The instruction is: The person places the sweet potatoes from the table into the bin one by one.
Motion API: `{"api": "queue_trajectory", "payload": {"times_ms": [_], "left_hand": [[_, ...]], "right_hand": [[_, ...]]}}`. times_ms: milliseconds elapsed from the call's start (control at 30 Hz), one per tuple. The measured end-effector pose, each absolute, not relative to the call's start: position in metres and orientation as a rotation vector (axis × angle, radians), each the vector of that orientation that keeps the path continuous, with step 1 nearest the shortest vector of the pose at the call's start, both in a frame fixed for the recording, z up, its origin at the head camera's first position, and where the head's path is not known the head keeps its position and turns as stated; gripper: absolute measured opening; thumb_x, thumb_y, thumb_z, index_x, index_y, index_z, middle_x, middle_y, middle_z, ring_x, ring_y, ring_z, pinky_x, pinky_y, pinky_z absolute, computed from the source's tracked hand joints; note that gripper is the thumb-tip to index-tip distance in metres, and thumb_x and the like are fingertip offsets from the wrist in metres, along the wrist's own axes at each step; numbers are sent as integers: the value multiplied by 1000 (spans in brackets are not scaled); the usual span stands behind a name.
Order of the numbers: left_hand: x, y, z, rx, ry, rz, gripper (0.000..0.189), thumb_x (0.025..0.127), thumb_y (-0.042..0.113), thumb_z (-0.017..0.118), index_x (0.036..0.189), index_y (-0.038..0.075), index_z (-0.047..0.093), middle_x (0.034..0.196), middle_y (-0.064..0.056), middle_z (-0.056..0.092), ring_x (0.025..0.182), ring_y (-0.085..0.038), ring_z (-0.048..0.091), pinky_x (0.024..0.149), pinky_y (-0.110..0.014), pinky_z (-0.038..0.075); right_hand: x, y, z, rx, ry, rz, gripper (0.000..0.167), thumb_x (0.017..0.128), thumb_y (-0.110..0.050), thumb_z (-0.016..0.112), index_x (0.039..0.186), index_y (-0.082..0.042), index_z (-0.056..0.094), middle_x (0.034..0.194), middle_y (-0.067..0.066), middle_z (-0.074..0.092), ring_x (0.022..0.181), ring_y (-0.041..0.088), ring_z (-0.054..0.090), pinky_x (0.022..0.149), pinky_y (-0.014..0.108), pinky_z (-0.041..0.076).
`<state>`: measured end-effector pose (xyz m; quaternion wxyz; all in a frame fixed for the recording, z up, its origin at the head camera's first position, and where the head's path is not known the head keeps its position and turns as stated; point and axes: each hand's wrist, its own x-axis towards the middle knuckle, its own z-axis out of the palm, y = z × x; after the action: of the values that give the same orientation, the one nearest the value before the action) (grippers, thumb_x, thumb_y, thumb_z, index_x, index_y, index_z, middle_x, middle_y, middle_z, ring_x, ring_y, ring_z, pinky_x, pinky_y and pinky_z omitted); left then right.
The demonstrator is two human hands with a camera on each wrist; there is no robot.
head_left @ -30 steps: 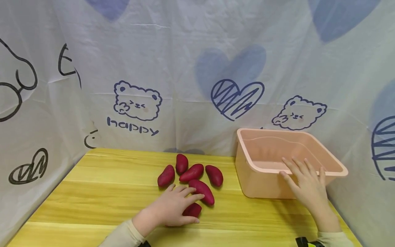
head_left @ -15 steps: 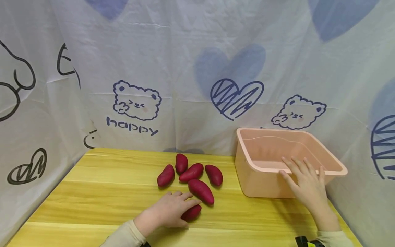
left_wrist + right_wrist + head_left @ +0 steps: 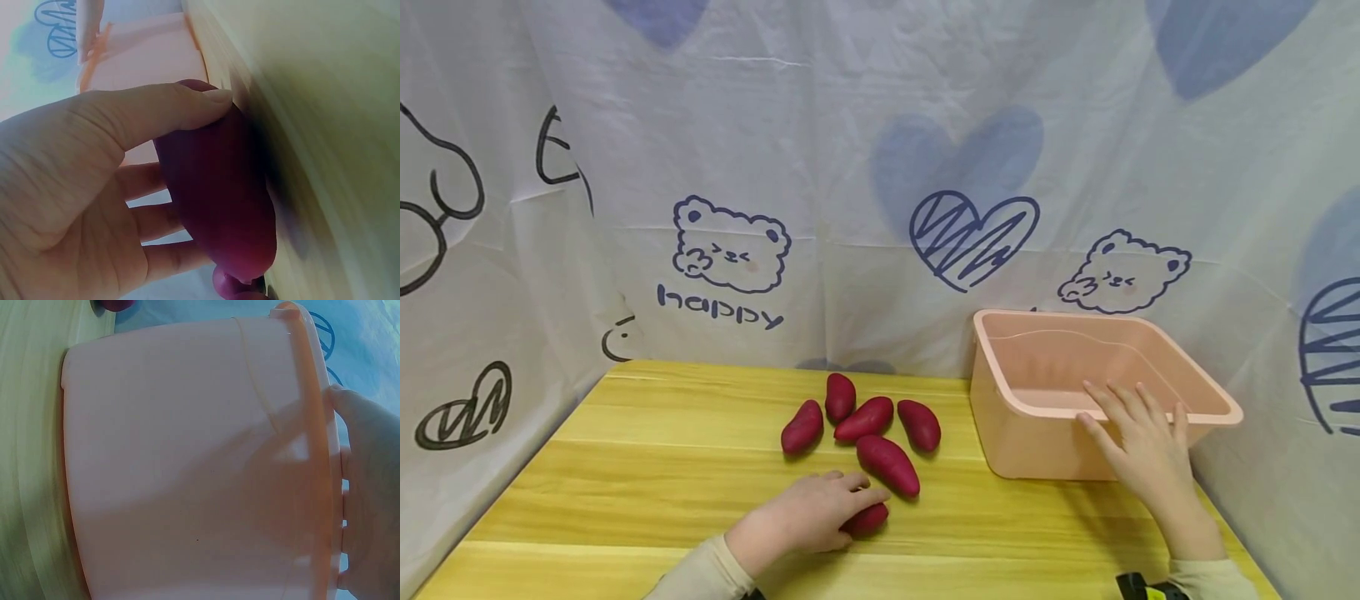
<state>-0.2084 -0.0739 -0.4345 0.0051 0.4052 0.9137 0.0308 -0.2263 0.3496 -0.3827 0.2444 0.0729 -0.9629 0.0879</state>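
Yellow wood-grain table (image 3: pixel 625 475), streaks running roughly parallel to far edge. White cloth (image 3: pixel 842 75) hanging behind far edge, creased, with more along left and right edges. Prints on it: bear (image 3: pixel 730 246) over word "happy" (image 3: pixel 720 306) toward far left corner; scribbled heart (image 3: pixel 973 237) overlapping pale blue heart (image 3: pixel 917 167); second bear (image 3: pixel 1123 273) toward far right corner. Black-outlined heart (image 3: pixel 466 412) beside left edge. Light soft, cloth greyish.

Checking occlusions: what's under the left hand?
A red sweet potato, gripped by the left hand. The head view shows only its right end; the rest is covered there, and so is the tabletop beneath.
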Motion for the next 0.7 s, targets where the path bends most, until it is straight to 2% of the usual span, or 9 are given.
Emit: {"api": "queue_trajectory", "payload": {"times_ms": [167,433,567,700], "left_hand": [[-208,-74,-434,1294,2859,103,67,76,19,80,137,28,54,114,4,61,98,-16,61,80,-30,53],[-208,-75,-434,1405,2947,109,62,78,19,78,136,25,55,115,1,63,97,-18,62,83,-31,54],[-208,-75,-432,1489,3038,118,56,82,20,75,134,24,57,113,1,62,92,-18,62,79,-30,54],[-208,-77,-429,1501,3110,113,58,81,20,76,135,26,56,114,1,61,96,-19,61,79,-33,54]], "right_hand": [[-226,350,-383,198,-2629,242,54,100,-50,42,149,-30,37,147,21,43,139,48,28,112,71,-6],[-226,350,-382,198,-2631,241,54,100,-51,43,149,-29,38,147,21,43,138,49,28,113,70,-7],[-226,350,-382,201,-2626,244,54,99,-50,43,149,-29,39,146,21,44,138,49,29,113,70,-7],[-226,350,-381,203,-2625,247,54,99,-50,44,149,-29,39,147,20,44,138,49,28,113,70,-7]]}}
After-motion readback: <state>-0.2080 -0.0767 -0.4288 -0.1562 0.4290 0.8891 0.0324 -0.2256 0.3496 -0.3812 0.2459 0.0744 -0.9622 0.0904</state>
